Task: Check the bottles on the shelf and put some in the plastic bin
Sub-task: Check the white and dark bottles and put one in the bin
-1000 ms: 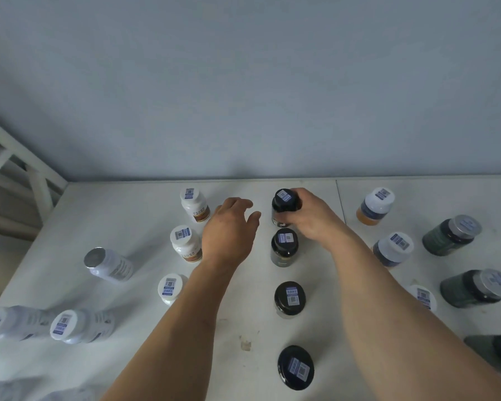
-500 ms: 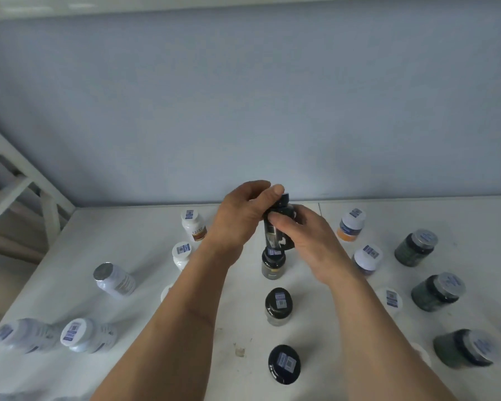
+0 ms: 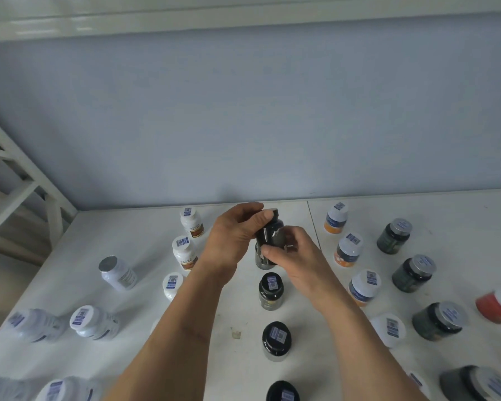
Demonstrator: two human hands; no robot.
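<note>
Above the centre of the white shelf (image 3: 145, 250), both hands hold one black bottle (image 3: 269, 234) clear of the surface. The left hand (image 3: 233, 241) wraps the cap end, thumb and fingers closed around it. The right hand (image 3: 297, 256) pinches the lower body between thumb and fingers. This two-point hold lets the bottle be tilted and turned for label inspection. Directly below it stands another dark bottle (image 3: 262, 263), mostly hidden; its cap cannot be made out. Toward the viewer, the black-capped row (image 3: 271, 290) continues in line. White bottles (image 3: 185, 251) stand to the left, blue-labelled bottles (image 3: 349, 250) and green jars (image 3: 394, 235) to the right, grouped by type. The plastic bin is not in view.
</note>
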